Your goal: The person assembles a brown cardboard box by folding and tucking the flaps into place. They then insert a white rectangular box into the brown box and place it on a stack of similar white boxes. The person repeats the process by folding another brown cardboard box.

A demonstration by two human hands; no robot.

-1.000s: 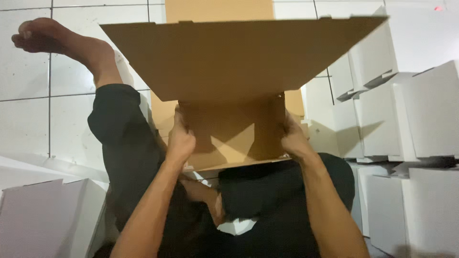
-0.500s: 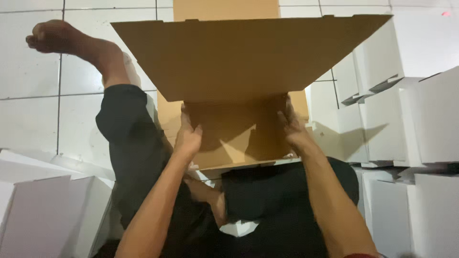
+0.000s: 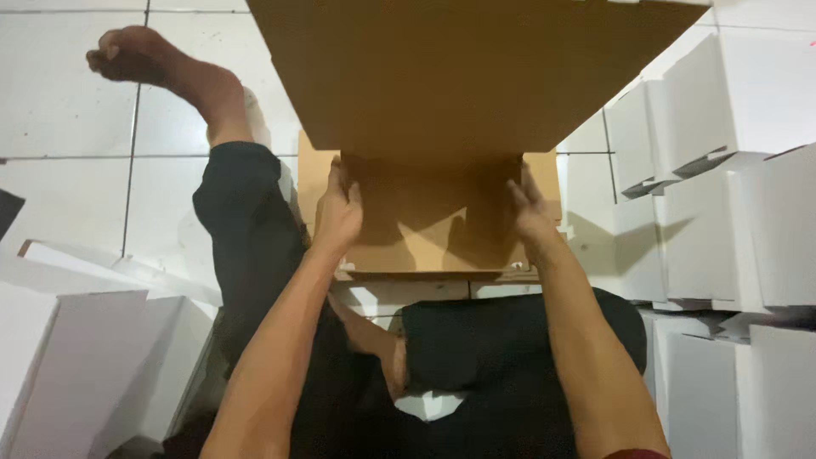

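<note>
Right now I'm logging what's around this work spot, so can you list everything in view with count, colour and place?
cardboard box: one, brown, on the floor in front of the person, its big flap raised toward the camera
folded white boxes: several, exact count unclear, white, stacked along the right side
flat white sheets: a few, white, piled at lower left
tiled floor: white tiles with dark joints, under everything
bare foot: one, upper left, leg stretched out in black trousers
left hand: grips the box's left inner wall
right hand: grips the box's right inner wall
</note>
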